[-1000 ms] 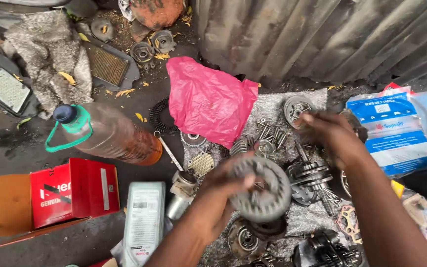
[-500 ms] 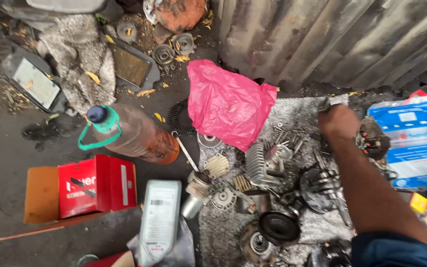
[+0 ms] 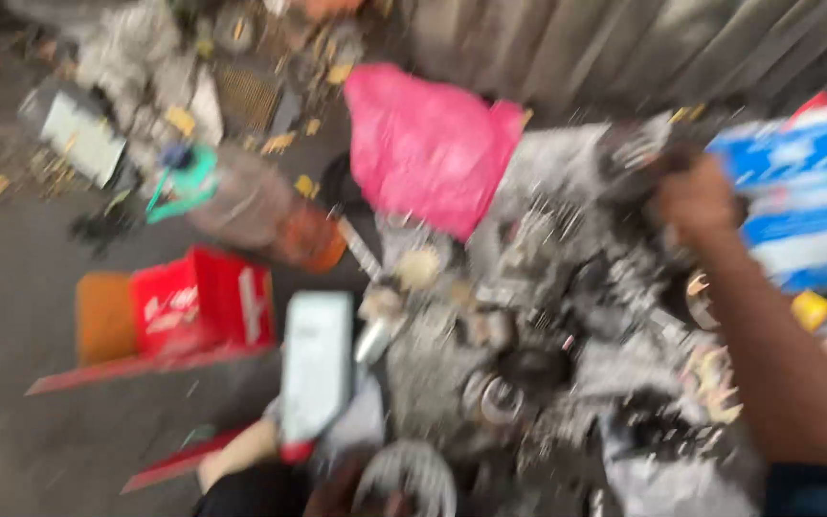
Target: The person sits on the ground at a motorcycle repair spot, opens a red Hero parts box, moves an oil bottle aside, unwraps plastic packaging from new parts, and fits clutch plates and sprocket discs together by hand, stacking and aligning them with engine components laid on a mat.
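A bag (image 3: 428, 144) lay behind a heap of metal parts (image 3: 528, 325). A bottle (image 3: 241, 206) lay left of the bag, with a box (image 3: 203, 306) nearer, left of the heap. A printed sack (image 3: 796, 206) lay at the right.

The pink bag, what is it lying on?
The pink bag overlaps a grey cloth strewn with blurred metal parts. Whatever is beneath the bag is covered.

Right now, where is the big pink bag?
In the head view, the pink bag lies top middle, against the corrugated metal wall, between the plastic bottle and the right hand.
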